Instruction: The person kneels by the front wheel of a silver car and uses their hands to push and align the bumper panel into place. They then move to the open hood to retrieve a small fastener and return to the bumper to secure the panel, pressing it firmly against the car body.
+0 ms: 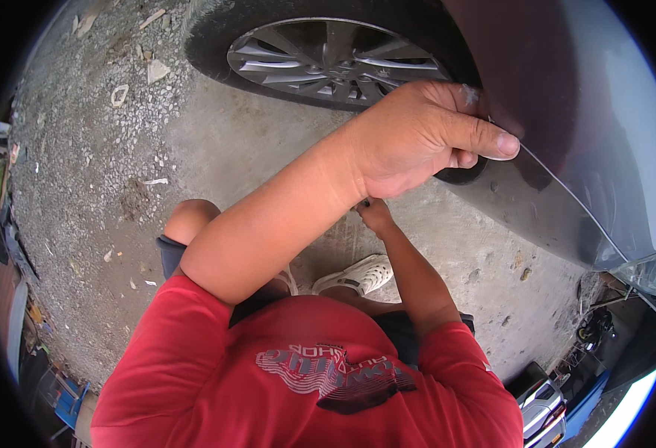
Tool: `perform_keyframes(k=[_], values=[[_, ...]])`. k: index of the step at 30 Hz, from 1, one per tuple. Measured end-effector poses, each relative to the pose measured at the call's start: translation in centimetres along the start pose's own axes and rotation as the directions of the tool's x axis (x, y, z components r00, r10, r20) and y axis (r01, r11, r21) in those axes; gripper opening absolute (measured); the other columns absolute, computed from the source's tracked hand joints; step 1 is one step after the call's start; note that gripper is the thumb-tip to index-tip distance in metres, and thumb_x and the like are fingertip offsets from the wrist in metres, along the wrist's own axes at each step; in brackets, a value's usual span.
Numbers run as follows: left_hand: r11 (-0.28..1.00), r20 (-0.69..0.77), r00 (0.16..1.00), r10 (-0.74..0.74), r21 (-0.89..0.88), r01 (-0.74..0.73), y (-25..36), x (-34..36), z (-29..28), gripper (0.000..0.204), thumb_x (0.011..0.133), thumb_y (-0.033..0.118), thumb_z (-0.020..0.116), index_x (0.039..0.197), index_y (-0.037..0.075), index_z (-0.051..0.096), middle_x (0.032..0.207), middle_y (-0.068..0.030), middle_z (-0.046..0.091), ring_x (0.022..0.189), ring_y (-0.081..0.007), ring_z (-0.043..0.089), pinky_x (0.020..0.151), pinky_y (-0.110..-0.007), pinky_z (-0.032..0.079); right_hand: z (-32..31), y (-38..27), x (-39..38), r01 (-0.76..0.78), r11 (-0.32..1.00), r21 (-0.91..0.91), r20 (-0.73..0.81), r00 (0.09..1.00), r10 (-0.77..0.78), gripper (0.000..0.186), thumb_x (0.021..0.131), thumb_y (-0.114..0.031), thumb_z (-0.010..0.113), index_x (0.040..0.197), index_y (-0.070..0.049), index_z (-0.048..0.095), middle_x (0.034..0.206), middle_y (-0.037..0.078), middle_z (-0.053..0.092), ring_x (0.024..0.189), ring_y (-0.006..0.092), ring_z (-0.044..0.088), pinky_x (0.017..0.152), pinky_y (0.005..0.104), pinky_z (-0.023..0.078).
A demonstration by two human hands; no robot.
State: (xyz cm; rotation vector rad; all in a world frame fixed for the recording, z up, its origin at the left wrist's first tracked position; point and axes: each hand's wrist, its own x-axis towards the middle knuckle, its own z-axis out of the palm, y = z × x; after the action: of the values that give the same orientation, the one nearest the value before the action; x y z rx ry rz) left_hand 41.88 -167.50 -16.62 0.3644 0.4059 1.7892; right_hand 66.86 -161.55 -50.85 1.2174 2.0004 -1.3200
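My left hand [436,133] reaches across to the grey car's body. Its fingers are curled under and the thumb presses at the panel edge [559,183], where a thin seam runs between the fender [597,112] and the bumper [526,207]. Lower down, between my knees and the wheel, is my right hand [376,216]. It is closed, and a small dark thing shows at its fingers, mostly hidden by my left forearm. The wheel [343,63], with a black tyre and grey spoked rim, stands just beyond my left hand.
Below me lies a concrete floor [253,149], with loose gravel [96,149] on the left. My pale clog [361,275] is on the floor close by. Assorted clutter lines the left rim, including a blue item [69,403]. Parts and a silver-grey object [543,407] sit at lower right.
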Motion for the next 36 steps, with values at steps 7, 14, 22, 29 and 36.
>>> perform_keyframes(k=[7, 14, 22, 29, 36], values=[[0.997, -0.014, 0.999, -0.036, 0.067, 0.037, 1.0, -0.2, 0.5, 0.019, 0.088, 0.010, 0.081, 0.107, 0.008, 0.075, 0.098, 0.0012, 0.073, 0.085, -0.0080, 0.059, 0.076, -0.026, 0.045, 0.9, -0.7, 5.1, -0.091, 0.970, 0.226, -0.041, 0.994, 0.103, 0.038, 0.088, -0.019, 0.075, 0.119, 0.000, 0.068, 0.106, 0.022, 0.075, 0.099, 0.0339, 0.072, 0.087, 0.0426, 0.054], [0.939, -0.083, 0.995, 0.062, 0.342, -0.030, 1.6, -0.8, -0.6, 0.028, 0.092, -0.003, 0.065, 0.120, -0.002, 0.067, 0.113, -0.0083, 0.070, 0.095, -0.0131, 0.063, 0.083, -0.029, 0.048, -1.2, -1.6, 4.0, 0.103, 0.995, 0.015, -0.220, 0.971, -0.097, 0.051, 0.090, -0.016, 0.073, 0.136, 0.001, 0.059, 0.125, 0.021, 0.070, 0.109, 0.0330, 0.070, 0.093, 0.0387, 0.054], [0.852, -0.412, 0.905, 0.104, 0.507, 0.133, -0.3, -4.7, -8.3, 0.048, 0.098, -0.002, 0.050, 0.147, -0.004, 0.049, 0.145, -0.0195, 0.056, 0.135, -0.0273, 0.057, 0.110, -0.035, 0.046, -7.6, -14.2, -7.3, 0.376, 0.722, 0.581, -0.171, 0.924, -0.343, 0.033, 0.100, 0.001, 0.058, 0.133, 0.001, 0.058, 0.113, 0.011, 0.067, 0.094, 0.0144, 0.065, 0.081, 0.0298, 0.056], [0.843, -0.382, 0.922, -0.065, 0.473, 0.255, -0.9, -4.5, -8.9, 0.061, 0.099, -0.002, 0.051, 0.158, 0.000, 0.038, 0.145, -0.0205, 0.059, 0.131, -0.0235, 0.058, 0.111, -0.035, 0.044, -8.1, -22.9, -10.3, 0.652, 0.562, 0.508, -0.339, 0.752, -0.566, 0.029, 0.097, 0.006, 0.063, 0.125, 0.000, 0.058, 0.101, 0.007, 0.068, 0.087, 0.0095, 0.064, 0.077, 0.0247, 0.056], [0.824, -0.334, 0.934, -0.124, 0.489, 0.284, -0.9, -4.7, -10.1, 0.063, 0.098, -0.001, 0.054, 0.158, 0.000, 0.036, 0.139, -0.0194, 0.062, 0.124, -0.0218, 0.060, 0.107, -0.035, 0.046, -8.9, -23.6, -10.3, 0.687, 0.559, 0.465, -0.335, 0.720, -0.608, 0.020, 0.096, 0.006, 0.066, 0.115, 0.001, 0.061, 0.095, 0.006, 0.071, 0.082, 0.0094, 0.067, 0.074, 0.0257, 0.057]])
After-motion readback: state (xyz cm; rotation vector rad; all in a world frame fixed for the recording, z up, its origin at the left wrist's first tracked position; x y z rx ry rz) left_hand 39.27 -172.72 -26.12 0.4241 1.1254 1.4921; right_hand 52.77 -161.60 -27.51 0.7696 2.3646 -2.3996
